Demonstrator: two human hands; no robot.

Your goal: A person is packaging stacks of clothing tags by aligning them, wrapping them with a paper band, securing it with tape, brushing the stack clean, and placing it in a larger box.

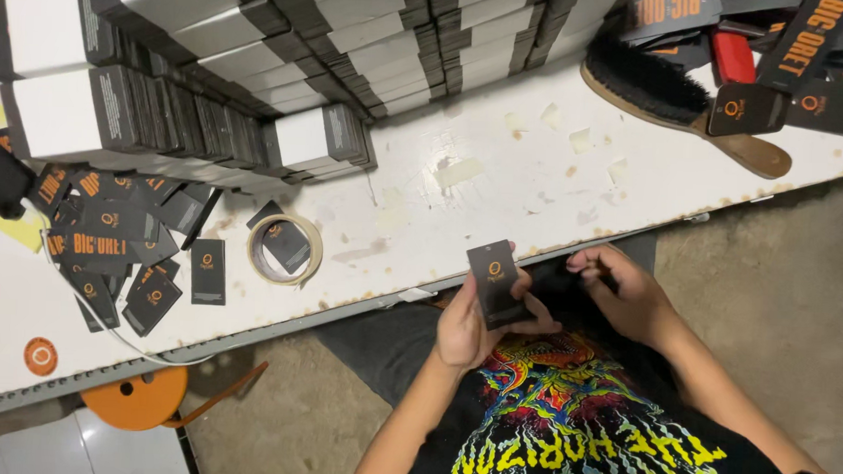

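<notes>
Left hand [474, 328]: fingers wrapped around a small black card [496, 282], held upright just off the near edge of the table [461, 187]. The card carries an orange round mark and a small hole near its top; thumb lies across its lower part.

Right hand [620, 291]: fingers curled in, tips pinched together near the body. Whether anything sits between them cannot be told (too small and dark). It is just beside the left hand, not touching the card.

Both hands hang over the lap, in the gap between the table edge and a printed black shirt [565, 420]. Table edge runs diagonally, with rust spots along its lip.

On the table, outward:
- Bare white stretch straight ahead of the hands, marked with tape scraps and stains; this is the widest open room.
- Tape roll [285, 249] to the left, lying flat, a black card inside its ring.
- Loose pile of black cards [113, 245] farther left, spilling toward the near edge; one card lies apart beside the roll.
- Stacks of black-and-white boxes [260, 54] along the far side, packed close, closing off the back.
- Brush [669, 96] with wooden handle at far right, its handle end near the edge, more black packets [773, 53] heaped behind it.

Below the table: orange stool [140, 397] at left, bare concrete floor [775, 277] at right.
</notes>
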